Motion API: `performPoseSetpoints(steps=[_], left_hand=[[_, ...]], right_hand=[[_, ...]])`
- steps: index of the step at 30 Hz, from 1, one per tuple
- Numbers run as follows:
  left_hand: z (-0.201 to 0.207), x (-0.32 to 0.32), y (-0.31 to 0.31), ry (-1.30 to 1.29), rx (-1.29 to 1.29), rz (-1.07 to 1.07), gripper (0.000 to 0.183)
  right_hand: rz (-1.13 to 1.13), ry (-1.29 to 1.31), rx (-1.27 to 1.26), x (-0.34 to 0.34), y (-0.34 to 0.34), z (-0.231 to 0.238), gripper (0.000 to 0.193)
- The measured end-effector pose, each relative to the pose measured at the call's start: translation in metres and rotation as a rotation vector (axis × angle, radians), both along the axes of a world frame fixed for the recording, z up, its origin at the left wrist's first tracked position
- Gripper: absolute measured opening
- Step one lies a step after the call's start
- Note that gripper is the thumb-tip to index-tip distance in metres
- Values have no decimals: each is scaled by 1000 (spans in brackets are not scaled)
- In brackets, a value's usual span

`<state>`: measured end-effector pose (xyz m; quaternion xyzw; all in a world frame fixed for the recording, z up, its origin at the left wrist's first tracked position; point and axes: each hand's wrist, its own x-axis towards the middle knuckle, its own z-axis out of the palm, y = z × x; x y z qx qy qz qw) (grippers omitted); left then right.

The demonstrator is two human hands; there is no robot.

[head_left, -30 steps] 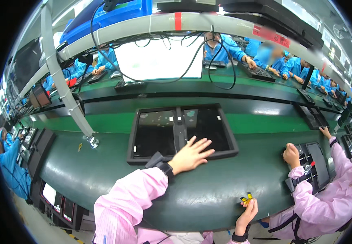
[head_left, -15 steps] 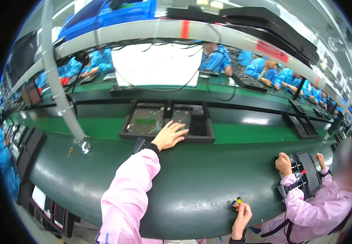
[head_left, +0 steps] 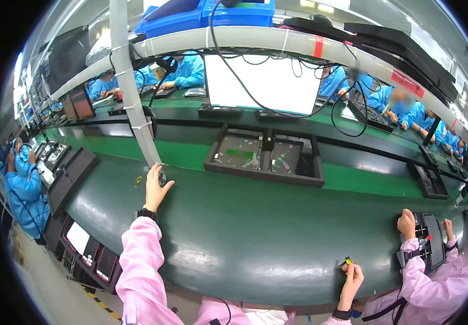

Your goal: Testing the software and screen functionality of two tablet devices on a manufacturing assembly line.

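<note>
My left hand (head_left: 157, 188) reaches over the bench beside the foot of the grey post (head_left: 135, 108), fingers spread, with nothing seen in its grasp. To the left of it a small gold-coloured piece (head_left: 138, 181) lies on the dark green bench top (head_left: 234, 227). Near the front edge my right hand (head_left: 354, 277) pinches a small yellow-and-black part (head_left: 348, 261) between thumb and fingertips; its exact kind is too small to tell. A black two-compartment tray (head_left: 266, 176), with flat film-covered panels in it, sits across the bench from me.
A co-worker's hand (head_left: 406, 223) rests by a black fixture (head_left: 430, 241) at the right. Dark trays (head_left: 71, 181) stand at the left edge. A bright white screen (head_left: 263, 84) rises behind the bench, with a loose cable (head_left: 244, 89) hanging before it.
My left hand has left the black tray and moved left to the grey post. My right hand still holds the yellow-and-black part. The whole view has shifted.
</note>
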<state>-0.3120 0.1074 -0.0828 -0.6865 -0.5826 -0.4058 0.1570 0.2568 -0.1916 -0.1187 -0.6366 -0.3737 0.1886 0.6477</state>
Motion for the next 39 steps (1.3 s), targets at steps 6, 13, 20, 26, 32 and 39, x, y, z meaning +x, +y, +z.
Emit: performPoseSetpoints(steps=[6,13,20,26,32,39], left_hand=[[-20,-2,8,-253,92,179,67],[-23,-6,18,-585,-33,-13,65],[-22,-5,16,-491,34,3,57],[-22,3,11,-441,98,13,56],[-15,8,-1,-449,49,76,67],[-12,10,-4,-481,-7,58,62]], right_hand=[[-3,-44,-10,1,0,-4,23],[0,-87,-14,3,2,-5,23],[-29,-106,-39,2,3,-3,25],[31,-50,-210,0,1,17,25],[-81,-245,-165,136,18,-53,27],[-37,-1477,-240,334,119,-7,38]])
